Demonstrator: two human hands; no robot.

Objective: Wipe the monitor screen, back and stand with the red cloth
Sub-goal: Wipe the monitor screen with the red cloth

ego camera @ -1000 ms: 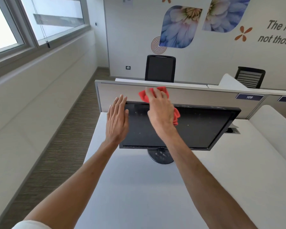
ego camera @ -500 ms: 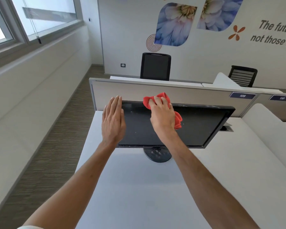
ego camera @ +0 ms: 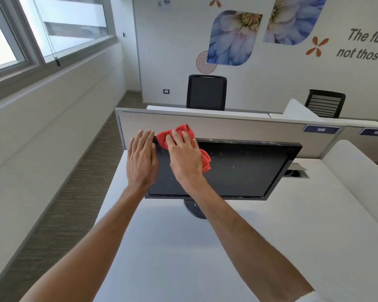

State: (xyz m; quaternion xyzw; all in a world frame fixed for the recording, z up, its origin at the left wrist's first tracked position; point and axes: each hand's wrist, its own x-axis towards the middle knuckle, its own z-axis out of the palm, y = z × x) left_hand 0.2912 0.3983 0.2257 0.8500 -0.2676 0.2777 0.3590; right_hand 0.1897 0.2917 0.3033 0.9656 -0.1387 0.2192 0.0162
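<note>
A black monitor stands on a white desk, its dusty dark screen facing me. Its round black stand shows under the lower edge. My right hand presses a crumpled red cloth flat against the screen's upper left corner, fingers straight over it. My left hand lies flat with straight fingers on the monitor's left edge. The monitor's back is hidden.
A beige partition runs right behind the monitor. The white desk stretches toward me. A cable hatch sits on the desk at the right. Black chairs stand beyond the partition; carpeted floor and windows lie left.
My right hand has slid the red cloth leftward along the top of the screen to its upper left corner. My left hand has stayed on the left edge.
</note>
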